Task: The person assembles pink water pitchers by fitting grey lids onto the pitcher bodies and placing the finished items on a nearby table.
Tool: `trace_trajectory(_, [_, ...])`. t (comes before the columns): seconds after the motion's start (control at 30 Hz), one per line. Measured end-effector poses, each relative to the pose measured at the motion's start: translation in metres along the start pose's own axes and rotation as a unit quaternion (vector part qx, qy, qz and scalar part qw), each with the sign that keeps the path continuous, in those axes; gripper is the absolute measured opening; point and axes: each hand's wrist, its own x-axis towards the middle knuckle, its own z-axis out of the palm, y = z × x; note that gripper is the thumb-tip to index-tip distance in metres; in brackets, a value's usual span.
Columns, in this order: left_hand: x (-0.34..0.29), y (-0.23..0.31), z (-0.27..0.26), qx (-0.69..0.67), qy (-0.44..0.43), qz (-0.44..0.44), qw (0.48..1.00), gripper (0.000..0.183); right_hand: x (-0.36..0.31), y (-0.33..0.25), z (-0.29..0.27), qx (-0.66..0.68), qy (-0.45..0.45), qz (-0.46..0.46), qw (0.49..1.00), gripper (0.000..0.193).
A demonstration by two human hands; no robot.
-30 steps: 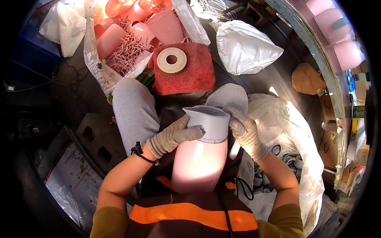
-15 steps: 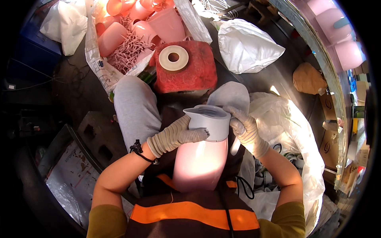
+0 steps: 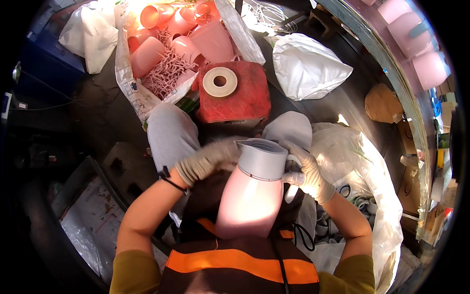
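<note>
A pink jug (image 3: 249, 206) with a grey spouted collar (image 3: 263, 161) stands tilted in my lap against my brown apron. My right hand (image 3: 312, 177), in a pale knitted glove, grips the collar's right side by the light handle (image 3: 292, 190). My gloved left hand (image 3: 208, 159) is at the collar's left, below the spout. Motion smears its fingers, and I cannot tell whether they touch the jug.
Ahead stands a red-covered block (image 3: 235, 105) with a cream ring (image 3: 212, 83) on it. Behind it, a sack (image 3: 128, 98) holds pink jug shells. To my right, a clear plastic bag (image 3: 387, 210) holds grey parts. A white bag (image 3: 311, 68) lies at the far right.
My left hand has loosened from the collar's front; its thumb no longer lies across it. My right hand stays at the handle side. The whole view has shifted slightly.
</note>
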Motion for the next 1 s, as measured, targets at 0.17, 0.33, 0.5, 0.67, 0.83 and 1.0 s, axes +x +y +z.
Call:
trace_trajectory(0.17, [0.045,0.069,-0.048,0.61,0.318,0.233,0.688,0.046,-0.007,0.008,-0.013,0.044,0.002,0.029,0.999,0.085])
trace_trajectory(0.33, [0.084,0.08,-0.064,0.778,0.402,0.08,0.477,0.057,-0.005,0.006,-0.011,0.03,-0.008,0.015,0.999,0.086])
trace_trajectory(0.5, [0.037,0.056,-0.058,0.534,0.352,0.105,0.762,0.055,-0.015,0.009,-0.019,0.004,0.018,0.037,0.999,0.084])
trace_trajectory(0.67, [-0.088,-0.002,0.025,-0.037,0.244,-0.045,0.968,0.064,-0.026,0.024,-0.019,0.021,0.07,0.012,0.997,0.088])
trace_trajectory(0.83, [-0.106,-0.06,0.045,-0.185,0.197,-0.1,0.958,0.071,-0.023,0.017,-0.011,0.078,0.044,-0.017,0.996,0.093])
trace_trajectory(1.0, [-0.092,-0.062,0.031,-0.166,0.222,-0.15,0.949,0.07,-0.033,0.024,-0.02,-0.007,0.044,-0.01,0.999,0.101])
